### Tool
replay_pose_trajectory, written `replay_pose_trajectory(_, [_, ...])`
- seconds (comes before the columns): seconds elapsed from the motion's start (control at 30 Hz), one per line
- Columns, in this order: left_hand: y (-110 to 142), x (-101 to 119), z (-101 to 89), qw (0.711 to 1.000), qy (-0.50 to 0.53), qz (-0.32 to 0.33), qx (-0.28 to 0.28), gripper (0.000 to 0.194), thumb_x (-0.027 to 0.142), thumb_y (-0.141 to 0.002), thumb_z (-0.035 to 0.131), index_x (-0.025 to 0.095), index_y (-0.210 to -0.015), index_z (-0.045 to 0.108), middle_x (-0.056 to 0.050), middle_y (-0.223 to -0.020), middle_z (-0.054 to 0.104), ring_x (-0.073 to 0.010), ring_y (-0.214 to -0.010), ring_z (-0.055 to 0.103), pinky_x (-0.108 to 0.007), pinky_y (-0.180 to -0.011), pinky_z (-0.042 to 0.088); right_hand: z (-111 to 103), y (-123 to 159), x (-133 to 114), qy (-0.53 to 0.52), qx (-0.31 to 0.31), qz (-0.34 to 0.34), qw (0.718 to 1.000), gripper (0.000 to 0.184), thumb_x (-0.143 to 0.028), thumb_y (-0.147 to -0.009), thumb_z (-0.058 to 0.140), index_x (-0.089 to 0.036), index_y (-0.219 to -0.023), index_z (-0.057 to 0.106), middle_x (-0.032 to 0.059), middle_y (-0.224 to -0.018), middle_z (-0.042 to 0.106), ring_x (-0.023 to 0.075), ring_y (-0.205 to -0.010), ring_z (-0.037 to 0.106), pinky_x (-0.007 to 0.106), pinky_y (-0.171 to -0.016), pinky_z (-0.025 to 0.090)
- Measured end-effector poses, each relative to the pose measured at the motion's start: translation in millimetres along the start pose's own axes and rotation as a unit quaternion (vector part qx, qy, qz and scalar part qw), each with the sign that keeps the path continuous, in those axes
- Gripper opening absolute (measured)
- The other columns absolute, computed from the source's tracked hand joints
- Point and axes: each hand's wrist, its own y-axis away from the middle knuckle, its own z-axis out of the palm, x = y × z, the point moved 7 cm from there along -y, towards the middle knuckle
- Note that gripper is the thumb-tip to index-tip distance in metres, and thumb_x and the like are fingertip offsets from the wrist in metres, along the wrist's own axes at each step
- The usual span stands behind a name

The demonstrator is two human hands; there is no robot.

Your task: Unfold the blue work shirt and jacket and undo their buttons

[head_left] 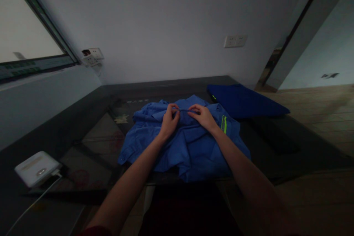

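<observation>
A crumpled blue work jacket [190,143] with a yellow-green and grey reflective strip [224,124] lies spread in front of me on the dark table. My left hand [170,118] pinches an edge of its cloth, near what looks like the collar. A short way to the right, my right hand [201,115] pinches the same edge between thumb and fingers. The bit of edge between the two hands is held fairly straight. Dim light hides the finer detail of the cloth.
A folded dark blue garment [246,100] lies at the table's back right. On the left stands a white device [38,169] with a cable plugged in. The dark glossy table [94,147] meets the wall, which carries sockets [235,41]. A window is at the upper left.
</observation>
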Motion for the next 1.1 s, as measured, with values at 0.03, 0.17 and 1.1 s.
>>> replay_pose_trajectory(0.03, [0.0,1.0,0.4,1.000,-0.008,0.009,-0.003,0.013,0.019,-0.089,0.044,0.020,-0.101,0.047,0.004,-0.071,0.055,-0.0106,-0.065,0.053,-0.020,-0.065,0.041,-0.2,-0.1,0.7,-0.002,0.001,0.004,1.000,0.015,-0.029,-0.072,0.067,-0.018,-0.082,0.064,0.0040,-0.082,0.070,0.0191,-0.077,0.065,0.031,-0.074,0.049])
replay_pose_trajectory(0.17, [-0.5,5.2,3.8,0.996,-0.066,0.054,-0.022,0.013,0.013,-0.086,0.043,0.019,-0.091,0.053,-0.002,-0.088,0.061,-0.0142,-0.082,0.056,-0.025,-0.077,0.043,-0.5,-0.4,3.2,-0.002,0.009,0.011,1.000,0.012,-0.025,-0.071,0.067,-0.017,-0.079,0.066,0.0048,-0.081,0.071,0.0197,-0.077,0.066,0.032,-0.075,0.050])
replay_pose_trajectory(1.1, [-1.9,-1.2,12.1,0.995,-0.070,0.024,-0.066,0.006,0.024,-0.083,0.053,0.019,-0.080,0.052,0.000,-0.082,0.059,-0.0153,-0.079,0.054,-0.025,-0.074,0.043,6.0,2.5,5.1,0.016,0.013,0.001,1.000,0.009,-0.019,-0.071,0.067,-0.018,-0.080,0.069,0.0050,-0.083,0.072,0.0203,-0.082,0.067,0.034,-0.082,0.050])
